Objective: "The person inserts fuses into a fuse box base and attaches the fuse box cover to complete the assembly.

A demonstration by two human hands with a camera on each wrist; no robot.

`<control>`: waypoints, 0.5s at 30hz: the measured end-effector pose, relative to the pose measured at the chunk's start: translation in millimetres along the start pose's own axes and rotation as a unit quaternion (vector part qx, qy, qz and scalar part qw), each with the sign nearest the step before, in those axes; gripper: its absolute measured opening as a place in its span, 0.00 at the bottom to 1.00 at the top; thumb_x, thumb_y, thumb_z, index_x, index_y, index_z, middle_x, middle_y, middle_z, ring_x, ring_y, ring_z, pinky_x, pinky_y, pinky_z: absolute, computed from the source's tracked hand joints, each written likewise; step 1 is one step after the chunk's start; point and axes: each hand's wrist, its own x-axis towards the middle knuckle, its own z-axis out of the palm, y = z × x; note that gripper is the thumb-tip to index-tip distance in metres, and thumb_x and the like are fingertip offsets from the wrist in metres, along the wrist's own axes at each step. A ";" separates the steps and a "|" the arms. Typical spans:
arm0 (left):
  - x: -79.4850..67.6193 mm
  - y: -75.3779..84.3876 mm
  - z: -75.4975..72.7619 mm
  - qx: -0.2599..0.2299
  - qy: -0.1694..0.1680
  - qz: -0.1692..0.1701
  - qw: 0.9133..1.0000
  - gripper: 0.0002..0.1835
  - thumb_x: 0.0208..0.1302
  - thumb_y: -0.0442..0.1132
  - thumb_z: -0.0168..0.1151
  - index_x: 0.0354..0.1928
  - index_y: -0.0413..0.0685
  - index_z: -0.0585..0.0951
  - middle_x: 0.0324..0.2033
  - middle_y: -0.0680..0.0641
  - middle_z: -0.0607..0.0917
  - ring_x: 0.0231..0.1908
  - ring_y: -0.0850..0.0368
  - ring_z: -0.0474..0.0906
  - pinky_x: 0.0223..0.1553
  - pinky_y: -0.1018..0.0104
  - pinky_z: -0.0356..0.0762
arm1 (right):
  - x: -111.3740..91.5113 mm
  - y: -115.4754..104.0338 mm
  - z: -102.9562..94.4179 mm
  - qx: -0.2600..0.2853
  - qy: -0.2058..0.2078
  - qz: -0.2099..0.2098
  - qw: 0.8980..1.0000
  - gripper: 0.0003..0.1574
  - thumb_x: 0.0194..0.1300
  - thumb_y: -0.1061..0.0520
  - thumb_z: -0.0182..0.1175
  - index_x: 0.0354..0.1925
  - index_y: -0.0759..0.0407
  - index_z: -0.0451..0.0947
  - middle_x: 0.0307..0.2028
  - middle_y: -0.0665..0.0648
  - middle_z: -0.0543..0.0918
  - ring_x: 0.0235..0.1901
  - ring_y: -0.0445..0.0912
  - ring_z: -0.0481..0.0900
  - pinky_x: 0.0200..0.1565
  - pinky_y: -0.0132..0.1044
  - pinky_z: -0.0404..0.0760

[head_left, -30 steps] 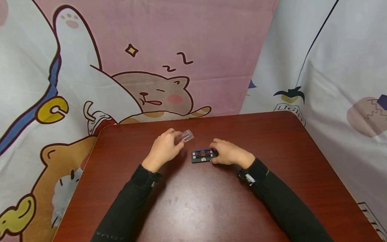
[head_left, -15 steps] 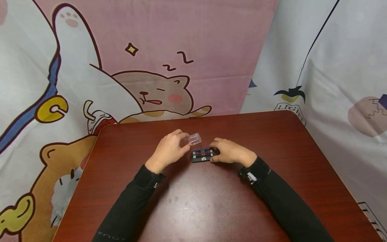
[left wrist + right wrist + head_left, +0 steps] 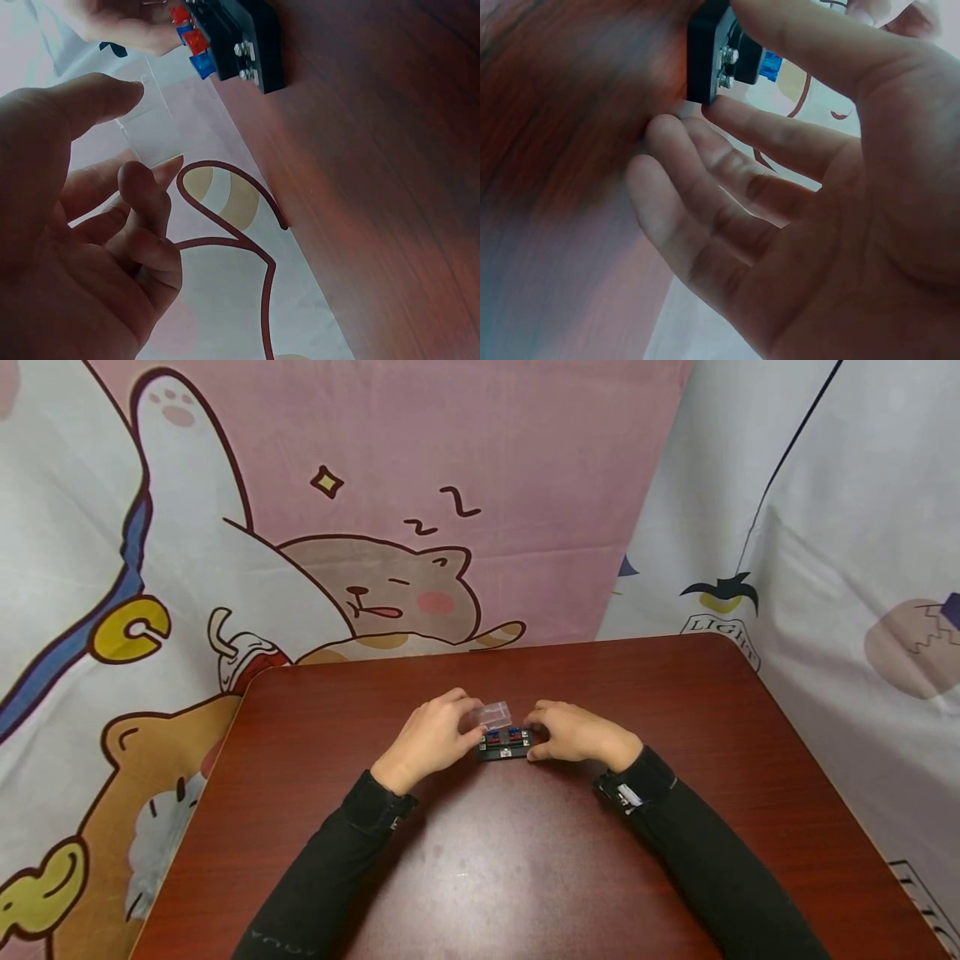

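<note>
A small black fuse block (image 3: 505,754) with red and blue blade fuses and metal screw terminals lies on the table. My right hand (image 3: 577,732) grips its right end between thumb and index finger. Seen from the right wrist, the black base (image 3: 703,64) sits between those two digits, while the other fingers bend loosely below it. My left hand (image 3: 433,739) pinches a clear plastic cover (image 3: 493,716) by its left end, thumb on one side and fingers on the other. The cover is held just above and behind the fuses. In the left wrist view the transparent cover (image 3: 154,131) faces the fuses (image 3: 196,43).
The reddish-brown wooden table (image 3: 465,877) extends around both hands. Behind it hangs a pink and white cloth (image 3: 555,485) with cartoon animals, and a white cloth (image 3: 825,527) continues at the right.
My left hand has moved right and toward me, bringing the clear cover from left of the fuse block to over its back edge. The right hand keeps its grip with barely any shift.
</note>
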 end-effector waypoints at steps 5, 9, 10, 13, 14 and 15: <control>-0.2 2.8 3.1 0.007 -0.009 0.009 1.000 0.21 0.73 0.48 0.73 0.63 0.50 0.88 0.50 0.50 0.87 0.36 0.57 0.79 0.39 0.59 0.82 | -0.6 -0.7 -0.2 -0.008 -0.001 0.000 1.000 0.38 0.69 0.43 0.78 0.70 0.56 0.82 0.60 0.56 0.82 0.58 0.51 0.82 0.65 0.54 0.81; 1.0 4.9 6.3 0.012 -0.017 0.018 1.000 0.21 0.73 0.48 0.74 0.63 0.50 0.88 0.49 0.50 0.87 0.35 0.57 0.78 0.37 0.60 0.79 | -0.7 -0.7 0.0 -0.019 -0.001 0.000 1.000 0.38 0.69 0.43 0.78 0.70 0.56 0.82 0.60 0.56 0.82 0.58 0.51 0.82 0.66 0.54 0.81; 1.0 5.6 6.9 0.013 -0.019 0.020 1.000 0.21 0.73 0.48 0.74 0.63 0.50 0.88 0.48 0.51 0.87 0.34 0.58 0.77 0.37 0.61 0.78 | -0.7 -0.7 0.0 -0.021 -0.001 0.000 1.000 0.38 0.69 0.43 0.78 0.70 0.56 0.82 0.60 0.56 0.82 0.59 0.52 0.83 0.66 0.55 0.81; 0.6 7.7 7.8 0.015 -0.027 0.023 0.999 0.21 0.73 0.49 0.74 0.63 0.50 0.88 0.48 0.51 0.86 0.35 0.58 0.78 0.38 0.60 0.79 | -1.1 -1.2 -0.1 -0.021 -0.002 0.000 1.000 0.37 0.70 0.43 0.78 0.70 0.55 0.82 0.59 0.55 0.82 0.58 0.51 0.82 0.65 0.54 0.81; 0.3 8.1 7.9 0.016 -0.028 0.025 0.999 0.21 0.74 0.50 0.74 0.63 0.50 0.88 0.49 0.51 0.86 0.36 0.58 0.78 0.39 0.60 0.80 | -1.2 -1.5 -0.2 -0.020 -0.002 0.001 1.000 0.37 0.70 0.43 0.78 0.70 0.55 0.82 0.59 0.55 0.82 0.58 0.51 0.82 0.65 0.54 0.82; 0.0 8.3 8.0 0.017 -0.029 0.027 0.999 0.21 0.74 0.50 0.74 0.62 0.50 0.88 0.49 0.51 0.86 0.36 0.58 0.79 0.40 0.59 0.81 | -1.3 -1.8 -0.2 -0.017 -0.003 0.001 1.000 0.37 0.70 0.44 0.78 0.70 0.55 0.82 0.59 0.55 0.82 0.57 0.51 0.82 0.65 0.54 0.82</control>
